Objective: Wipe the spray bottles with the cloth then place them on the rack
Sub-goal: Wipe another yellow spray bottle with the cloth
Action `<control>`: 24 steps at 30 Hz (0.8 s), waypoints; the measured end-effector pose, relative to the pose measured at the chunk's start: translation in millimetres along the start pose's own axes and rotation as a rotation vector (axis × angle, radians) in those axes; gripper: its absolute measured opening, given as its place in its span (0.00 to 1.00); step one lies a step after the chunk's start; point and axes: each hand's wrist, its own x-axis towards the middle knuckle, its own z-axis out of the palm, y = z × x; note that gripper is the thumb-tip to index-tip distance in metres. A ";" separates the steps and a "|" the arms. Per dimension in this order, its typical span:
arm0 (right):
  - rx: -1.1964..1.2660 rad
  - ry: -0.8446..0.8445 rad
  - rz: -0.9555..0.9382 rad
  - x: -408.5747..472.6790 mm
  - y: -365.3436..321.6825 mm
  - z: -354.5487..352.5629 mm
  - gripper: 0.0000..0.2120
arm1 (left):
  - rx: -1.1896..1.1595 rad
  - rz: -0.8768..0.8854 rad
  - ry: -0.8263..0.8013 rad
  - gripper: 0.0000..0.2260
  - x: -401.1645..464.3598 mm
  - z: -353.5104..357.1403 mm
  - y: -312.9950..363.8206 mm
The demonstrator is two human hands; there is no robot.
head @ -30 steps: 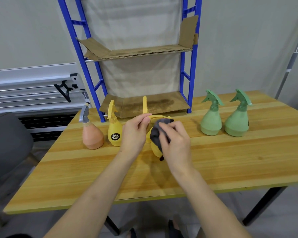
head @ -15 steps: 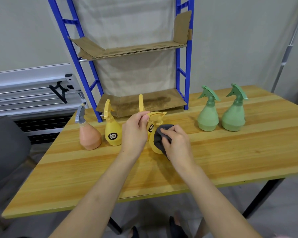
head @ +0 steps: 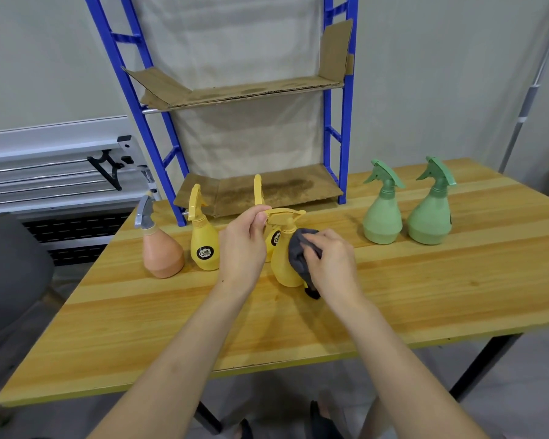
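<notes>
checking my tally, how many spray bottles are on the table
6: an orange bottle far left, a yellow bottle beside it, one yellow being wiped, another partly hidden behind it, two green at right.

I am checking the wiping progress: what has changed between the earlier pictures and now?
The right hand slid the grey cloth from the top of the yellow bottle down onto its side. The left hand keeps its grip on the trigger head. The other five bottles and the rack stayed as they were.
</notes>
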 end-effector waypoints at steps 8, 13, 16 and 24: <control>0.049 0.156 -0.209 -1.7 -26.0 -0.3 0.09 | 0.028 0.016 -0.005 0.11 -5.4 -4.2 6.2; 0.012 0.072 -0.138 -18.9 -18.3 5.4 0.12 | 0.039 0.017 0.005 0.13 -10.9 -2.0 10.8; -0.003 0.096 -0.123 -14.8 -26.3 -1.5 0.11 | 0.029 0.010 0.029 0.13 -12.0 -1.1 12.3; 0.001 0.043 -0.052 -13.3 -11.3 0.6 0.10 | 0.048 -0.004 0.040 0.13 -9.9 -5.8 8.1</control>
